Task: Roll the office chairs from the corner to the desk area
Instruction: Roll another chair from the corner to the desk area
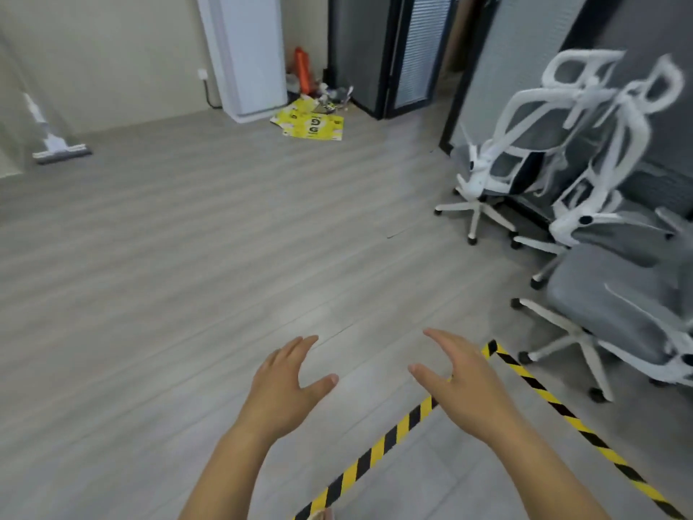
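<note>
At 3 o'clock, chairs [607, 294] stand clustered, untouched; left grip [285, 384] and right grip [465, 380], both spread empty, poised to push

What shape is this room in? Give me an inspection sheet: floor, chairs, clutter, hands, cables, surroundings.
Surface: grey plank floor; striped hazard tape marks a corner near the hands.
Job's things: white-framed office chairs bunched at the right against a dark wall, at least three, blurred; nearest chair stands beside the tape, untouched.
Clutter: yellow cardboard flat on the floor, orange object and small rubbish behind it.
Hands: left hand and right hand open, holding nothing, above the floor.
Cables: dark cable hangs from a wall socket.
Surroundings: tall white unit, floor cleaner by the left wall, dark-framed door.
</note>
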Demonstrator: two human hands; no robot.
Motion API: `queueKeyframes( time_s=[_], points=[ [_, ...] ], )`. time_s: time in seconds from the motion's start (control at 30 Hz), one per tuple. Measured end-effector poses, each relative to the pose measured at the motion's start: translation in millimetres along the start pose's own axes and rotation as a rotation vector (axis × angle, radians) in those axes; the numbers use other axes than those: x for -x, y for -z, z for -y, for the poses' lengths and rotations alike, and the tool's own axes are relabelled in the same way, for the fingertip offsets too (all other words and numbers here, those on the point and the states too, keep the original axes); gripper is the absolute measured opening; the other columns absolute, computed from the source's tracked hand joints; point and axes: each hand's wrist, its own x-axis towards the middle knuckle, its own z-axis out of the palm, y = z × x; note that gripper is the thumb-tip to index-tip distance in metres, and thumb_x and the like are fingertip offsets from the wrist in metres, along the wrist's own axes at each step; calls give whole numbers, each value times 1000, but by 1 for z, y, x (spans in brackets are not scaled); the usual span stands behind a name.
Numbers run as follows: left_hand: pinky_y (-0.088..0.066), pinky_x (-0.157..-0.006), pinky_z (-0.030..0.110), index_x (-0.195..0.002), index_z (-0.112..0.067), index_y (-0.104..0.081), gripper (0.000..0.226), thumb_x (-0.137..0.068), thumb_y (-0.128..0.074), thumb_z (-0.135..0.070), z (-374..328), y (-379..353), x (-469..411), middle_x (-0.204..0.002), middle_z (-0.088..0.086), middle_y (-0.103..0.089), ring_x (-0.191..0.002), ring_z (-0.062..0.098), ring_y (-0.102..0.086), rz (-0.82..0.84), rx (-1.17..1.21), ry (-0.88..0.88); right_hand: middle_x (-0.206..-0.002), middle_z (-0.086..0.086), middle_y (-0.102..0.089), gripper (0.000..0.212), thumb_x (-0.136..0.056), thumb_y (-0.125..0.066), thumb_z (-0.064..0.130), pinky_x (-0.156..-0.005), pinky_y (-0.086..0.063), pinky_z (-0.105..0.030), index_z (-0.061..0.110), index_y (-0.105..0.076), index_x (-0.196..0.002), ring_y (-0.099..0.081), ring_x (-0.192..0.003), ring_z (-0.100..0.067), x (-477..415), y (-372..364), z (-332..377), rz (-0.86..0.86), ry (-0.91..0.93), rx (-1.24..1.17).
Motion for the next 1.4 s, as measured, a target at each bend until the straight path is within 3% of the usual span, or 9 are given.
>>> queueKeyframes(
  time_s=[0.13,0.4,0.53,0.7,0.9,1.07,1.2,1.33,1.4],
  points=[
    [-18,-120,38,-149,-45,-24,75,-84,-55,-67,-57,-17,-113,-159,-15,-20,-148,14,-15,177,-54,-118,-144,22,-38,59,-88,-58,53,-106,-25,-23,35,-41,-142,-27,-137,0,-45,39,-47,-173,-216,-78],
    [-20,-119,34,-147,-45,-26,72,-85,-59,-61,-182,-70,-327,-157,-17,-24,-145,8,-19,310,-123,-320,-145,11,-44,55,-88,-61,49,-107,-32,-31,32,-46,-138,-35,-136,-9,-178,102,-158,-415,-464,-228],
    [-21,-118,33,-145,-47,-32,69,-84,-61,-61,-244,-73,-427,-155,-19,-27,-144,6,-21,339,-161,-340,-143,10,-45,54,-89,-61,45,-101,-32,-26,29,-47,-138,-37,-134,-11,-281,154,-187,-471,-479,-291],
    [-26,-111,27,-141,-41,-41,59,-88,-64,-48,-309,-74,-540,-140,-27,-34,-134,-1,-30,210,-63,-355,-142,11,-45,54,-90,-62,43,-101,-28,-21,29,-46,-139,-37,-132,-8,-409,208,-206,-454,-403,-315],
    [-27,-109,25,-142,-36,-43,61,-87,-66,-47,-366,-106,-700,-149,-15,-38,-136,6,-34,258,-66,-349,-126,25,-42,51,-88,-62,46,-98,-28,-17,37,-47,-136,-34,-117,7,-547,261,-232,-462,-296,-246],
    [-36,-108,33,-141,-30,-45,62,-85,-69,-45,-468,-124,-865,-146,-10,-43,-131,23,-47,246,-109,-509,-130,18,-46,54,-85,-66,45,-105,-35,-27,29,-52,-135,-43,-127,-8,-667,342,-286,-557,-384,-207],
    [-32,-94,22,-139,-25,-48,56,-87,-69,-33,-568,-132,-977,-134,-12,-47,-124,10,-46,236,-149,-668,-133,14,-53,61,-75,-61,64,-103,-44,-41,35,-54,-130,-49,-125,-11,-739,414,-319,-636,-401,-178],
    [-36,-106,34,-141,-22,-47,60,-86,-70,-34,-654,-157,-1070,-142,-1,-49,-130,22,-45,265,-239,-770,-129,17,-49,53,-84,-68,45,-102,-37,-30,31,-53,-133,-48,-124,-12,-791,478,-354,-651,-420,-65],
    [-39,-105,38,-141,-22,-46,62,-85,-69,-36,-692,-176,-1112,-142,3,-49,-125,27,-48,258,-325,-790,-135,12,-50,58,-84,-67,46,-103,-37,-32,28,-50,-137,-45,-127,-14,-820,504,-383,-625,-441,-9]
  ],
)
